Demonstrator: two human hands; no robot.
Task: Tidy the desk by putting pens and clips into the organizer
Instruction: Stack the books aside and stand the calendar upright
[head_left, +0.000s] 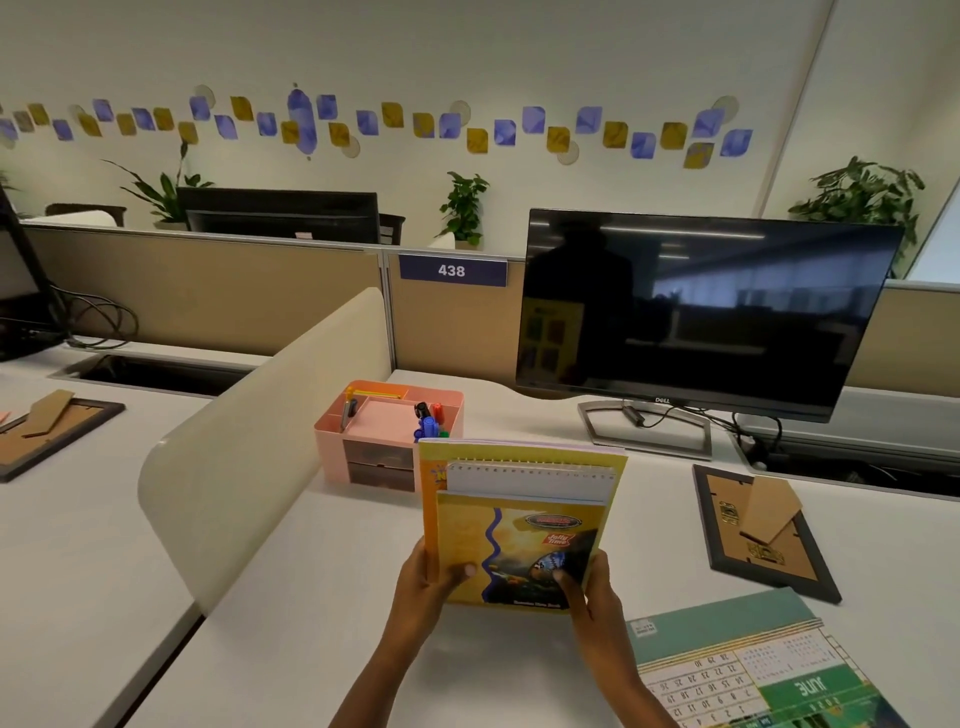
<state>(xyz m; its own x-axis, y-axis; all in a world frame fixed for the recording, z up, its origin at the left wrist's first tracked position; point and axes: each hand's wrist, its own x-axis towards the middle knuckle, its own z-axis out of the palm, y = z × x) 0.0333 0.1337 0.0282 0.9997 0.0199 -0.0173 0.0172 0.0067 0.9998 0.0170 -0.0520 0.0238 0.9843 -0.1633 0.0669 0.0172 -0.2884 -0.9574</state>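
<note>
Left hand (423, 579) and right hand (592, 590) are curled round the lower edge of a yellow paper notebook stack (519, 519), held just before the pink plastic organizer (332, 436), where light, smooth coloured pens (428, 426), judged best pinched mid-barrel, are stood.

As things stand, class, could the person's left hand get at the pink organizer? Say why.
Probably not yet. The left hand grips the stack of notebooks, as does the right hand, and that stack stands partly before the organizer. Freed, its way looks open.
</note>
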